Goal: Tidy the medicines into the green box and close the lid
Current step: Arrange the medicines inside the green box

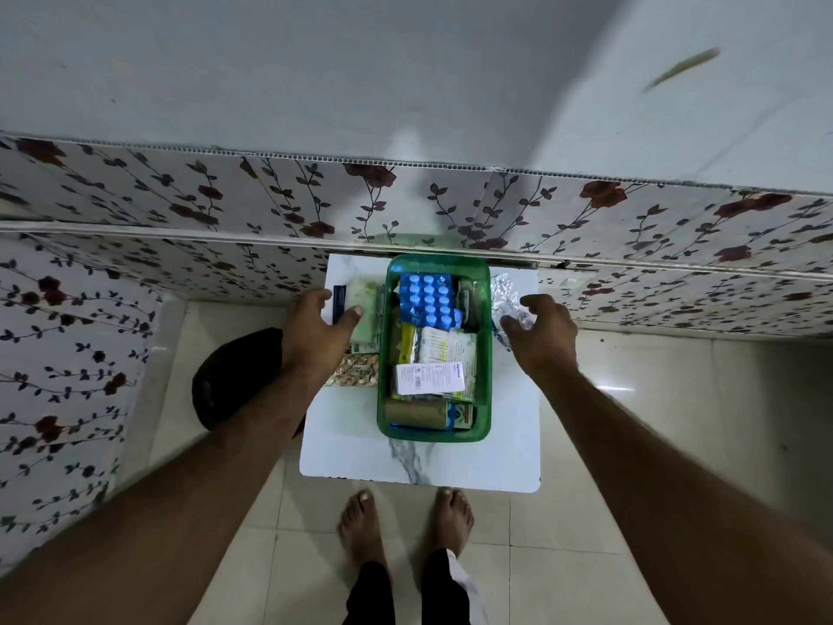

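Note:
The green box (483, 354) stands open on a small white marble-patterned table (351, 453), filled with medicine packs, a blue blister strip (426, 300) on top at the far end. Left of the box lie a pale green pack (367, 304) and a strip of tan tablets (354, 374). My left hand (315, 331) hovers over the pale pack, fingers spread, thumb touching it. Right of the box lies a silver foil strip (507, 302). My right hand (543, 336) curls just above that foil, fingers apart. No lid is visible.
The table stands against a wall with floral covering (631, 218). A dark round object (234, 376) sits on the tiled floor left of the table. My bare feet (405, 521) stand at the table's near edge.

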